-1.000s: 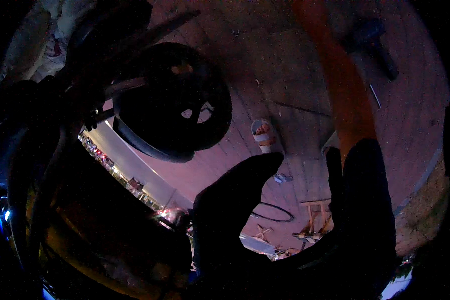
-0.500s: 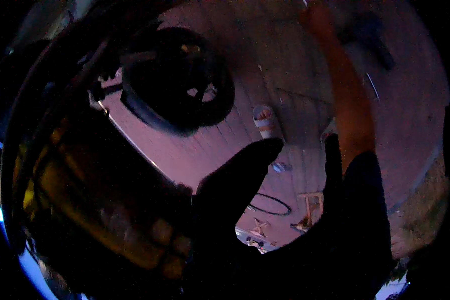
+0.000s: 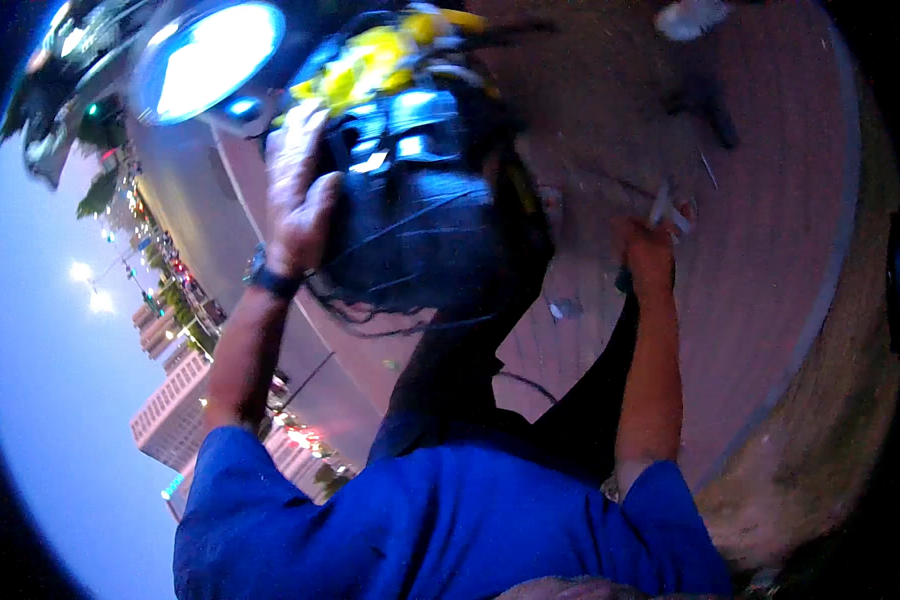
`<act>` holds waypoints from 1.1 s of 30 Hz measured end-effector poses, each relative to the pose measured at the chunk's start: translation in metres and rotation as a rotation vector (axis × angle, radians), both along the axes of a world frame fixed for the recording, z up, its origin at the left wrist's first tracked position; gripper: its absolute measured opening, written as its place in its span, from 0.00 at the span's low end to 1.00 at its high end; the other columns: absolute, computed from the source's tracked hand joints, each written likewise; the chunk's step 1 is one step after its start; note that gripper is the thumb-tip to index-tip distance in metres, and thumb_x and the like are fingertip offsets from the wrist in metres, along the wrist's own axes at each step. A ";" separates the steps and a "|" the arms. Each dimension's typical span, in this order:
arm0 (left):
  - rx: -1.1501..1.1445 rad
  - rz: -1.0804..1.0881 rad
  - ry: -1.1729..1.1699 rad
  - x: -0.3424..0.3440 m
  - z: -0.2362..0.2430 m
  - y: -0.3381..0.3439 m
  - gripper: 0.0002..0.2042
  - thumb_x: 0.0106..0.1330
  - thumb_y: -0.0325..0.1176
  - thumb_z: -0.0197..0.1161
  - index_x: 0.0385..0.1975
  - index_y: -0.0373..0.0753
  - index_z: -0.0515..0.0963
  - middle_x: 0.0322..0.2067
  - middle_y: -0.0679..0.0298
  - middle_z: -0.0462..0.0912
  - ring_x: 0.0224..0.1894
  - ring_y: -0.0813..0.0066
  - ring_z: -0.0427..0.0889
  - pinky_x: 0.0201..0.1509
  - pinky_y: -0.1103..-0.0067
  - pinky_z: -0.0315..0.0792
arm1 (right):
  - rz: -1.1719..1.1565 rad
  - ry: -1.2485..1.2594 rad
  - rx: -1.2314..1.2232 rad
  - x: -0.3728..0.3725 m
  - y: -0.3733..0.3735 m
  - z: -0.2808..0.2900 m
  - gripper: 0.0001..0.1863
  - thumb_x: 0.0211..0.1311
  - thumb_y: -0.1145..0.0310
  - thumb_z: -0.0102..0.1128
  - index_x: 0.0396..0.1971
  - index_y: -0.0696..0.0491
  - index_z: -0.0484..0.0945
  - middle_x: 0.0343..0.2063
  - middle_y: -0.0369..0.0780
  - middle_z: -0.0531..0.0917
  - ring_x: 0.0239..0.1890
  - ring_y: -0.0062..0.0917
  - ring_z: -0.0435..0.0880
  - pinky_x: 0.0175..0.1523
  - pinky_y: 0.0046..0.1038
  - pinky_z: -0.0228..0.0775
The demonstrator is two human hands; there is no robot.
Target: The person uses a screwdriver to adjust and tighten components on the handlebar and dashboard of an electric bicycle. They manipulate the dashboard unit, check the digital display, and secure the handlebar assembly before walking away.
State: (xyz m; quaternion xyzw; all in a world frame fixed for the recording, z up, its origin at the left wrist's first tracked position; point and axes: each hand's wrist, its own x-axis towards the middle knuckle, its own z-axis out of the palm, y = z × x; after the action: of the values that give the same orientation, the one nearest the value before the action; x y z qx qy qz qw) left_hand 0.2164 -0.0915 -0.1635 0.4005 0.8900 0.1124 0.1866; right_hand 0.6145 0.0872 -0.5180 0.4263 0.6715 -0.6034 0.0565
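My left hand (image 3: 300, 200), with a dark band at the wrist, lies with fingers stretched along the left side of a bulky dark thing (image 3: 410, 240). That thing has a glossy body, yellow pieces (image 3: 365, 68) on top and thin cords hanging below; blur hides its exact kind. My right hand (image 3: 653, 245) reaches low over the paving, its fingers closed around a pale, forked thing (image 3: 662, 207) too smeared to name. A bright round disc (image 3: 215, 60) stands at the upper left, beyond my left hand.
Reddish paving (image 3: 770, 230) spreads below, bounded right by a curved edge and brown ground (image 3: 820, 430). On it lie a dark object (image 3: 708, 108), a thin pale stick (image 3: 710, 170), a small bluish scrap (image 3: 565, 308) and a dark loop (image 3: 530, 382). A road with lit traffic runs left.
The view has swung and brightened. My left hand has come into view against the bulky thing. My right hand has drawn in closer from the far upper edge. The dark wheel is out of sight.
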 end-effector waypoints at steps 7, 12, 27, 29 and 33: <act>0.093 -0.121 0.115 0.003 0.014 0.002 0.31 0.71 0.45 0.57 0.71 0.38 0.67 0.72 0.48 0.65 0.78 0.51 0.56 0.80 0.53 0.40 | -0.502 0.013 -0.239 -0.070 0.053 0.295 0.09 0.69 0.69 0.61 0.44 0.57 0.82 0.26 0.33 0.79 0.25 0.15 0.73 0.32 0.21 0.66; 0.247 -0.113 0.100 -0.009 0.019 -0.009 0.34 0.69 0.50 0.63 0.70 0.36 0.67 0.70 0.43 0.67 0.76 0.46 0.60 0.79 0.52 0.45 | -0.482 0.081 -0.067 -0.130 -0.009 0.426 0.09 0.70 0.70 0.60 0.44 0.58 0.81 0.23 0.33 0.77 0.23 0.14 0.73 0.31 0.21 0.66; 0.724 0.807 -1.684 0.011 0.180 -0.007 0.31 0.80 0.55 0.46 0.60 0.28 0.74 0.59 0.47 0.79 0.63 0.55 0.77 0.70 0.60 0.68 | 0.028 0.421 0.224 -0.264 -0.107 0.528 0.12 0.64 0.69 0.65 0.45 0.58 0.81 0.40 0.50 0.85 0.44 0.46 0.86 0.49 0.41 0.77; 0.738 0.833 -1.694 0.010 0.192 0.001 0.31 0.80 0.55 0.45 0.59 0.28 0.75 0.58 0.47 0.80 0.62 0.55 0.78 0.70 0.60 0.68 | 0.080 0.461 0.287 -0.269 -0.100 0.533 0.12 0.63 0.69 0.65 0.44 0.58 0.81 0.39 0.50 0.84 0.43 0.48 0.85 0.48 0.43 0.77; 0.774 0.672 -1.444 -0.013 0.193 -0.004 0.26 0.79 0.51 0.52 0.58 0.31 0.76 0.53 0.51 0.83 0.57 0.60 0.82 0.65 0.65 0.73 | 0.106 0.471 0.275 -0.281 -0.091 0.545 0.10 0.63 0.69 0.66 0.41 0.58 0.82 0.37 0.50 0.84 0.42 0.47 0.85 0.47 0.42 0.77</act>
State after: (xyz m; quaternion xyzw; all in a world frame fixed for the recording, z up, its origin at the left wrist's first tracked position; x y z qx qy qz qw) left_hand 0.2037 -0.0953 0.0298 -0.0158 0.5252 0.6800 0.5113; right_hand 0.3337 -0.0038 0.0268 0.2424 0.7631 -0.5852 -0.1280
